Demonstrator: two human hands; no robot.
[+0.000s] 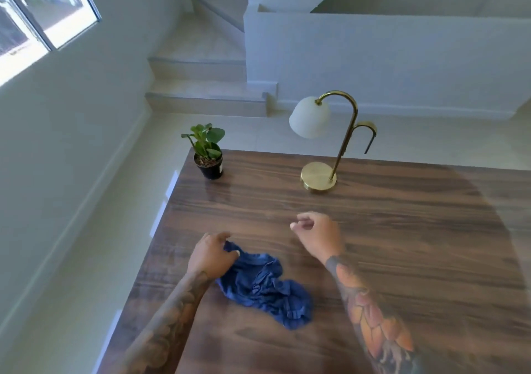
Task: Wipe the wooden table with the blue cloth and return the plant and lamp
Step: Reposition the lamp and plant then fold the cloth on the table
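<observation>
Lying crumpled, blue cloth [265,286]; left hand [211,254] grip seemingly pinching its far corner; right hand [317,235] loosely curled, empty, just beside.

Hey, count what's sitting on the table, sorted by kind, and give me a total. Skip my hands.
Plant: 1
Lamp: 1
Cloth: 1
Total: 3
</observation>
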